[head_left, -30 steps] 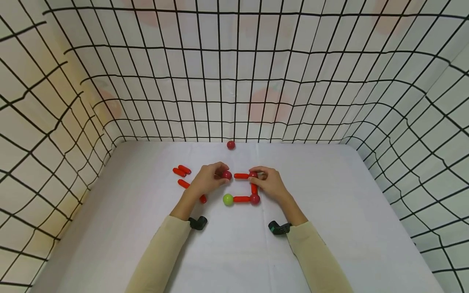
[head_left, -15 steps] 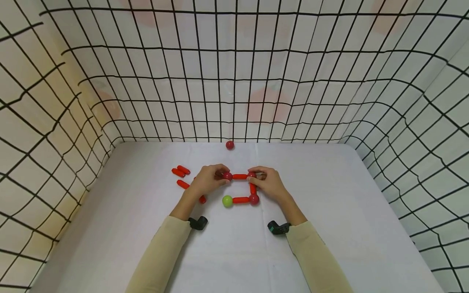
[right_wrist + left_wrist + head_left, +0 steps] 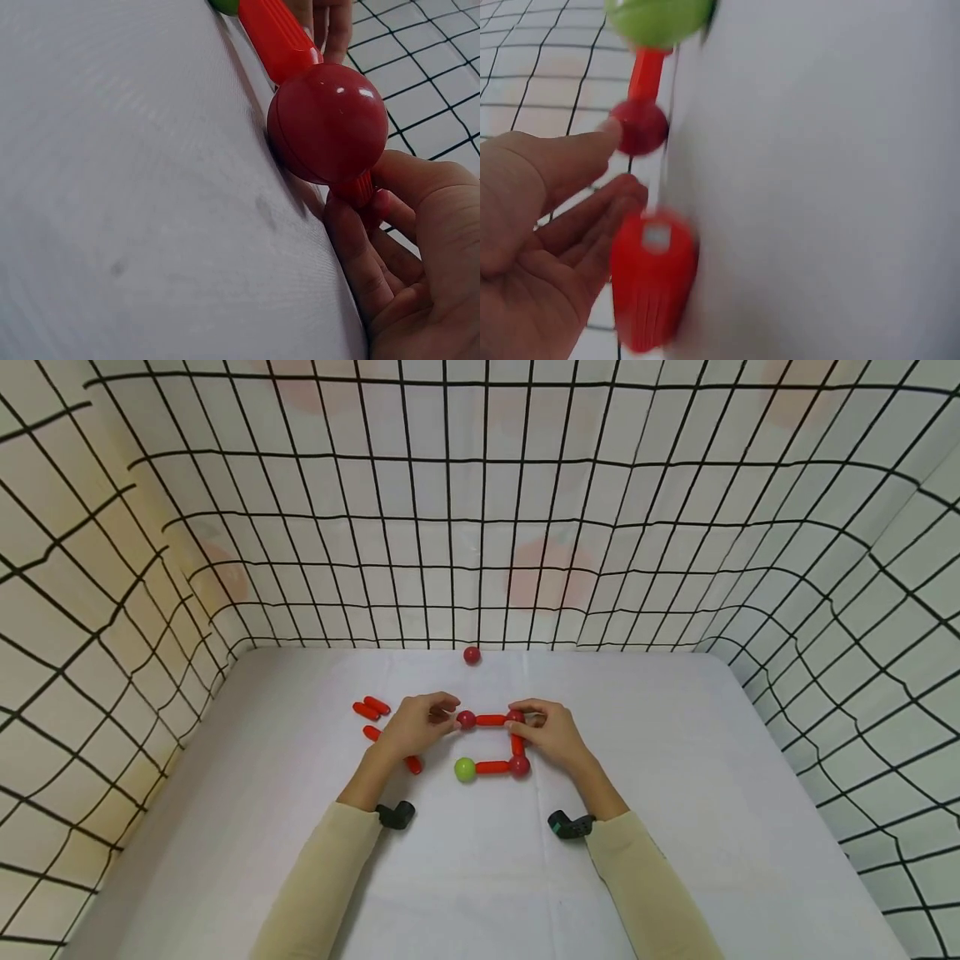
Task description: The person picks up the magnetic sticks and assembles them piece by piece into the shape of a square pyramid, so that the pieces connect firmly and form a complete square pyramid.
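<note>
A U-shaped frame of red sticks and balls lies on the white cloth. Its far side is a red stick [image 3: 491, 721] between a left dark red ball [image 3: 467, 720] and a right dark red ball [image 3: 515, 717]. One side stick [image 3: 518, 746] runs to a nearer dark red ball [image 3: 520, 767], and another stick [image 3: 492, 767] ends at a green ball [image 3: 465, 769]. My right hand [image 3: 553, 732] pinches the far right ball, mostly hidden by the fingers. My left hand [image 3: 416, 724] is just left of the far left ball, fingers parted, holding nothing.
Loose red sticks [image 3: 366, 711] lie to the left, some partly behind the left forearm. A single dark red ball [image 3: 472, 655] sits at the table's back edge. Black wire mesh [image 3: 480, 527] rises around the back and sides.
The far left ball came up against the free end of the far stick, closing the gap there. My left hand has since let go of that ball and drawn left. The right hand stays put.
</note>
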`<state>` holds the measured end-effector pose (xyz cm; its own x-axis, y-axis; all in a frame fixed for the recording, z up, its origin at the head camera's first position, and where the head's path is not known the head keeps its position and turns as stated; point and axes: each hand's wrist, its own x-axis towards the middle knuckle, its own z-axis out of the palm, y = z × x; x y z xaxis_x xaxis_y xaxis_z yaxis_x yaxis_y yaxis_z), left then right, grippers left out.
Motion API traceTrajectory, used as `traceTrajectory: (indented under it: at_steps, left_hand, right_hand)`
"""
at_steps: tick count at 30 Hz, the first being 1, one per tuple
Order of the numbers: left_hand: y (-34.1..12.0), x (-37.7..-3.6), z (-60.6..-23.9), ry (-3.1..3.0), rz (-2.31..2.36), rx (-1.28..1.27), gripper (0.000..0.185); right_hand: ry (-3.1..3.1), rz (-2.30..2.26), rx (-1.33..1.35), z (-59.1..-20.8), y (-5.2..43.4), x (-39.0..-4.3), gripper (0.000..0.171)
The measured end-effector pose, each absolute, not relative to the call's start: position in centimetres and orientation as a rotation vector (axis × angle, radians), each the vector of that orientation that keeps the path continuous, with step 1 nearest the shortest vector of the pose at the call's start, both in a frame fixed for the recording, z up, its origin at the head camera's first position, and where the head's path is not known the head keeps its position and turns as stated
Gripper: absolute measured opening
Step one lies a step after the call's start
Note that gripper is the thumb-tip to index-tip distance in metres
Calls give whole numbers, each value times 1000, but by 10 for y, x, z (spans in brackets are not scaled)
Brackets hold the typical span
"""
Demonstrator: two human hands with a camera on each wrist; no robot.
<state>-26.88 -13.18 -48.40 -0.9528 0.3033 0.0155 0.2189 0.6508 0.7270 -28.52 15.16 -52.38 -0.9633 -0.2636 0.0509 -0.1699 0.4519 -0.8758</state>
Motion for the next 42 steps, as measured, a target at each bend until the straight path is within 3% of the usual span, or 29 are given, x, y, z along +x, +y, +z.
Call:
traceTrajectory:
  at_steps: [10, 18, 25, 31, 42]
  left_hand:
    - [-190, -250, -474, 2869, 1235, 354, 25]
    - [-227, -233, -479, 2918, 1104, 442, 21]
    - [-229, -227, -476, 2968, 749, 523, 25]
    - [-231, -223, -477, 2983, 708, 443, 24]
    - [-220, -213, -463, 2875, 1155, 234, 30]
  right_hand:
    - [2601, -1584, -375, -525, 154, -285, 36]
    - [2610, -1560, -356, -525, 157, -285, 37]
    - [2596, -1569, -372, -528, 156, -286, 37]
    - [2597, -1576, -386, -529, 154, -286, 37]
    - [2609, -1573, -386, -527, 152, -286, 36]
